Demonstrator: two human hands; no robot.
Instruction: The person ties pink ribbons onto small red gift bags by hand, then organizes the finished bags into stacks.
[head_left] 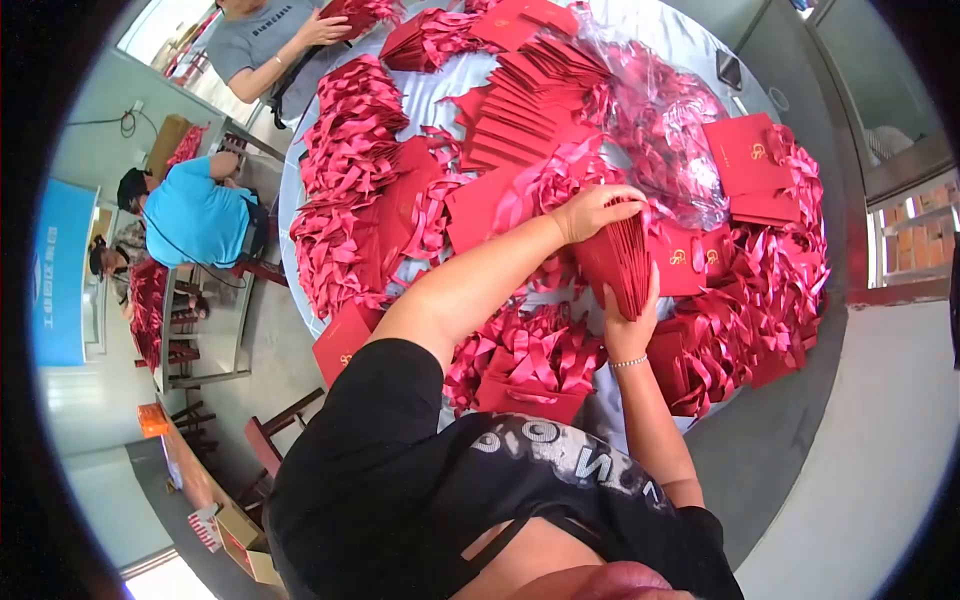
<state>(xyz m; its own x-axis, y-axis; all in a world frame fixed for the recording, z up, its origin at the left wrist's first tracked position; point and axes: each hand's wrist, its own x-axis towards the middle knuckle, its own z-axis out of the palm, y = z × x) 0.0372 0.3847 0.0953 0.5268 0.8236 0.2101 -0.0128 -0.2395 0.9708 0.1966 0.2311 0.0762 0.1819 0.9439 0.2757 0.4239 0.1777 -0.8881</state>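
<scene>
Between my two hands stands a bundle of flat red paper bags [618, 262], held with their edges fanned upward. My left hand [598, 213] wraps over the far end of the bundle, fingers bent across its top. Near the lower right side, my right hand [632, 325], with a beaded bracelet at the wrist, grips the bundle's near end. Around it lie more red bags with pink ribbon handles [535, 365]. A clear plastic bag [670, 130] full of red ribboned items lies just beyond my hands.
Stacks of red bags [520, 110] cover much of the round table [440, 95]. A phone [728, 68] lies at the far right edge. Across the table a person in grey [262, 40] handles red bags. Others sit at a side table [225, 330] on the left.
</scene>
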